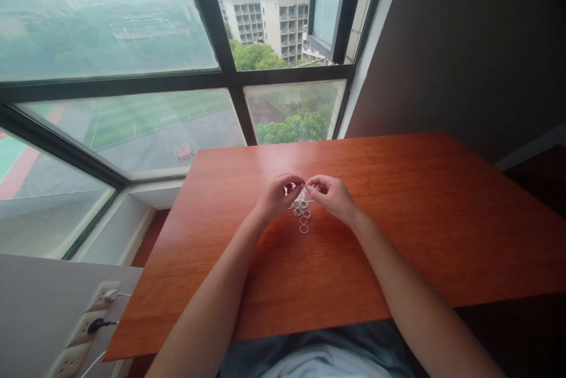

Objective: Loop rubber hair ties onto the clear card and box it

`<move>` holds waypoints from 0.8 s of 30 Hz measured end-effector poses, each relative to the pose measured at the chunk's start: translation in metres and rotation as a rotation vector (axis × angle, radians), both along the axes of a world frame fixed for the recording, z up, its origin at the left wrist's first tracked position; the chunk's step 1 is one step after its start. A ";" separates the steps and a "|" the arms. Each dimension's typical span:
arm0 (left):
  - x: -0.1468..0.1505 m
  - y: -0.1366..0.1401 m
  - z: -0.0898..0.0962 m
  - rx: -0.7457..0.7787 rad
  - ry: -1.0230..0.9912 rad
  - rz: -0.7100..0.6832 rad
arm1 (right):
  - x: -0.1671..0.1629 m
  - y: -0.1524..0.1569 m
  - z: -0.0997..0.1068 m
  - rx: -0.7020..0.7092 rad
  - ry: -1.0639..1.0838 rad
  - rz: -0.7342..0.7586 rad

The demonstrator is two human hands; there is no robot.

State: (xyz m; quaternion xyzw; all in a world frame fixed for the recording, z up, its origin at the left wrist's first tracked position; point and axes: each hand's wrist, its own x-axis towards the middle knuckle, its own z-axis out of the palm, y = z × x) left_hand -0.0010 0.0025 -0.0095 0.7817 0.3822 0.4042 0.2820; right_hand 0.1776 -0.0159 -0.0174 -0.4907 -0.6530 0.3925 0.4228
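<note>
My left hand [280,195] and my right hand [331,194] meet above the middle of the table, thumbs and index fingers pinched with the fingertips almost touching. Something small and pale shows between the fingertips, too small to name. Just beneath them is a whitish, see-through piece that looks like a plastic bag [301,194], partly hidden by the fingers. Several small pale rings [303,229], like hair ties, lie loosely on the wood between my wrists. Some are whitish or greenish, others pinkish.
The reddish-brown wooden table [442,224] stretches wide to the right. Behind it is a dark-framed window [292,75] with one pane swung outward. At the lower left, a wall socket [84,329] has plugs and cords beside the table edge.
</note>
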 end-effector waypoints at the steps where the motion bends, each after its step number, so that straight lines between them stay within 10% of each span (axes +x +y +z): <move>1: 0.000 0.000 0.000 0.003 0.002 0.011 | 0.000 0.000 0.000 0.014 -0.032 -0.018; 9: -0.009 0.010 -0.008 0.059 -0.014 0.239 | 0.002 -0.002 0.002 0.119 -0.689 -0.108; 24: -0.009 0.015 -0.017 0.184 0.307 0.342 | -0.003 -0.011 0.010 0.060 -0.928 0.116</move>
